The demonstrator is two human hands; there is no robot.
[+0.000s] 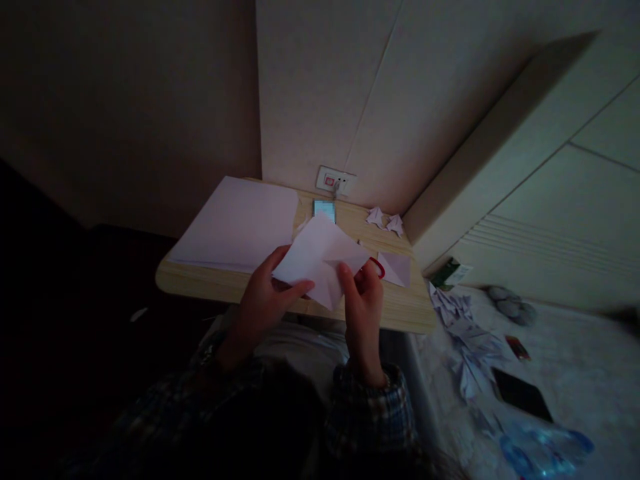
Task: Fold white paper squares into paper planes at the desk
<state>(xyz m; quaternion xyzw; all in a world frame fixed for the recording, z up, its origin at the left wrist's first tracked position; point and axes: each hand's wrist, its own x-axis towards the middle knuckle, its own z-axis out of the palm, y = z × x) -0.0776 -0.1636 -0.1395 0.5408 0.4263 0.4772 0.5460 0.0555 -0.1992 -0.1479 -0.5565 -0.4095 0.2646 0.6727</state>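
A wooden table [400, 311] is carrying a stack of white paper [240, 220] on its left part. Above the table's middle, a creased sheet [314, 252] is staying between two hands: the left hand [267, 293], half curled, is pinching its left edge; the right hand [363, 292], nearly closed, is gripping its right side. Two small folded papers [395, 225] are lying behind.

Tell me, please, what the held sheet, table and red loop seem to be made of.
Sheet: paper, matte, by its creases and thin edges. Table: pale wood or wood-look laminate, by its faint grain. Red loop: probably smooth plastic, by its even colour, though little shows.
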